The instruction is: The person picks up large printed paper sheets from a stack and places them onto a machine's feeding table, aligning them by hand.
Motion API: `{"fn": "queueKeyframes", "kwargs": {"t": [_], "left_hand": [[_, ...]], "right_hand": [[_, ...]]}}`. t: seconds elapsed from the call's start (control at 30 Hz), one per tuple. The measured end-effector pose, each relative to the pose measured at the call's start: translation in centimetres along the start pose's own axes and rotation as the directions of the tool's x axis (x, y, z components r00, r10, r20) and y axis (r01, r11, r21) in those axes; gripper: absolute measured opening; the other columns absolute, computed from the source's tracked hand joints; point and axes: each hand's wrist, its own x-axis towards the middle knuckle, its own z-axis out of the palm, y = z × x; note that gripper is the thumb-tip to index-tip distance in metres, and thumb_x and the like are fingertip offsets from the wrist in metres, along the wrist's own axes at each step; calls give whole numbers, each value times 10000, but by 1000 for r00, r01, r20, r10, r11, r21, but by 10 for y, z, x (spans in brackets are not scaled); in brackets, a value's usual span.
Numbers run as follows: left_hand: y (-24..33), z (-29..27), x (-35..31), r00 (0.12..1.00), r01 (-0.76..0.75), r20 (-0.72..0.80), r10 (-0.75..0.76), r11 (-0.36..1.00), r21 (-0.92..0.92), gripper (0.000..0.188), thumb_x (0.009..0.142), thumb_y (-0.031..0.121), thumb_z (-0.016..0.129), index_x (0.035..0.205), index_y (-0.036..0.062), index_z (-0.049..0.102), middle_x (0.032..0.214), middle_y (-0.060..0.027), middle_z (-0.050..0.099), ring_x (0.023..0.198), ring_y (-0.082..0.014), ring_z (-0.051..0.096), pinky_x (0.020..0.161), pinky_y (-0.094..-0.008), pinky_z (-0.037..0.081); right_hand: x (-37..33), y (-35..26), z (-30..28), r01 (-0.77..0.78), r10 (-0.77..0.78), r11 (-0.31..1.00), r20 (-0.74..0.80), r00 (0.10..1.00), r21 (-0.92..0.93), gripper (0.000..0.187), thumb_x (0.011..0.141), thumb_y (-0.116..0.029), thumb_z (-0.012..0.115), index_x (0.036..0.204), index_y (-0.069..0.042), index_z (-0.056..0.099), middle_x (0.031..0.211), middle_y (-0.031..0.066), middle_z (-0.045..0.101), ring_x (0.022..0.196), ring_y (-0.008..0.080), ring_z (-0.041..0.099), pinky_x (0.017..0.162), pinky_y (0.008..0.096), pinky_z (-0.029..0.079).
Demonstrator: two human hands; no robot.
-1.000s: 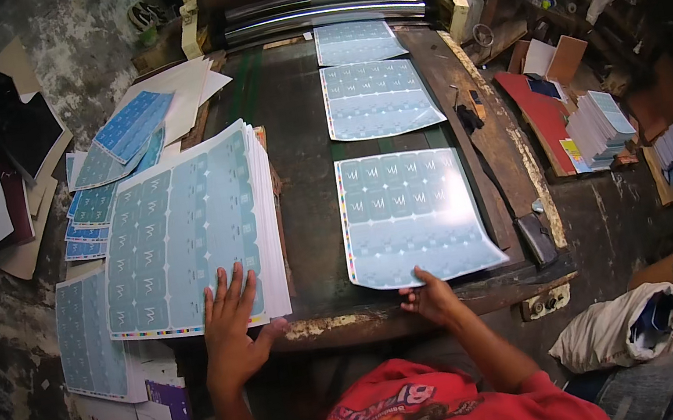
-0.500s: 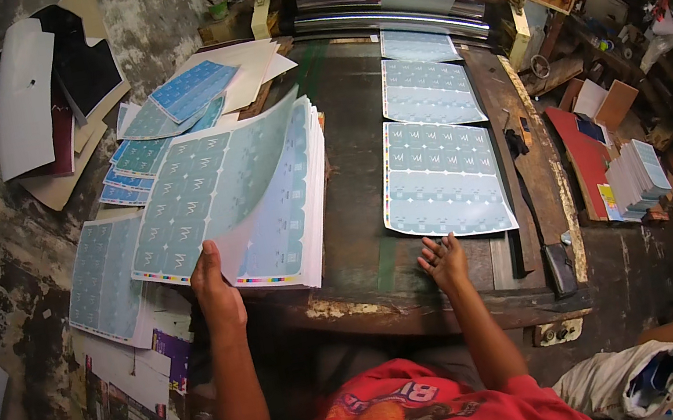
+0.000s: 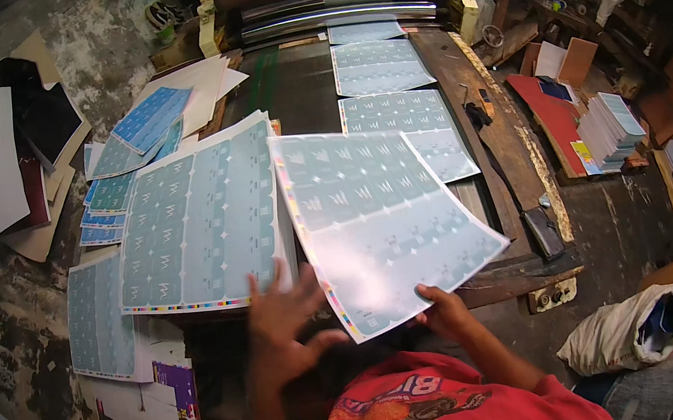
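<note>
My right hand (image 3: 444,309) pinches the near edge of a pale teal printed sheet (image 3: 373,213), thumb on top. That sheet is tilted, glossy with glare, and has a coloured strip down its left edge. Its left side meets the right edge of a thick stack of similar sheets (image 3: 191,216). My left hand (image 3: 288,320), smeared by motion, has its fingers spread over the stack's near right corner, with the thumb near the held sheet's lower left corner. Beyond the held sheet, a row of printed sheets (image 3: 379,67) runs up to the rollers (image 3: 340,21), the nearest partly covered.
A worn machine table (image 3: 296,74) lies under the sheets. Loose blue and teal sheets (image 3: 154,120) and blank boards are piled behind the stack. Another sheet pile (image 3: 98,317) stands at left. A dark pouch (image 3: 543,231) hangs at the table's right edge. Stacked booklets (image 3: 611,130) stand farther right.
My left hand has let go of the stack's lifted top sheet, and the stack's top lies flatter. My right hand, empty before, now holds a sheet. The view has shifted right.
</note>
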Motion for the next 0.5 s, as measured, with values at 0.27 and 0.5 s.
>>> {"fn": "queueKeyframes", "kwargs": {"t": [0.27,0.5], "left_hand": [[-53,10,-8,924,282,-251,-289,957,-65,328,918,301,640,1161,86,693,1247,-89,654,1310,-313,494,1104,-471,295],[-61,36,-4,778,393,-290,-557,792,-467,380,1007,237,514,1263,-35,584,1212,-199,633,1153,-291,579,942,-386,470]], "right_hand": [[-32,77,-74,-108,112,994,-213,971,30,479,990,-432,496,1191,3,496,857,161,659,680,207,616,799,431,540],[5,48,-77,-32,55,996,-284,957,83,567,995,-492,443,1183,36,531,935,206,681,776,257,661,796,448,555]]}}
